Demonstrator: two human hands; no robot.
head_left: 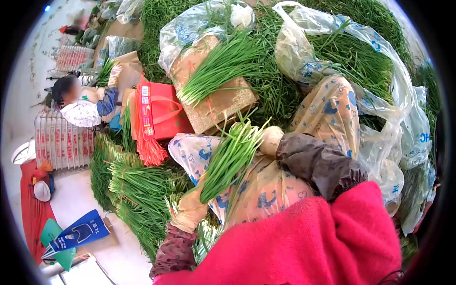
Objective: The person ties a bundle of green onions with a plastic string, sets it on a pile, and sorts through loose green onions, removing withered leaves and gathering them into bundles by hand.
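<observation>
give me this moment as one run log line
left hand: holding green bunch | right hand: at its pale ends, grip unclear | green bunch: over lap | loose stalks: on brown block

Stalks [232, 159] partly hide the left hand [189, 210] and right hand [272, 141]; the red bag's [161, 126] print is unreadable

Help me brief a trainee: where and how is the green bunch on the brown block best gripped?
Probably near the pale ends of the green bunch, from above: it lies across the brown block, its stalks packed closer there than at the tips.
</observation>
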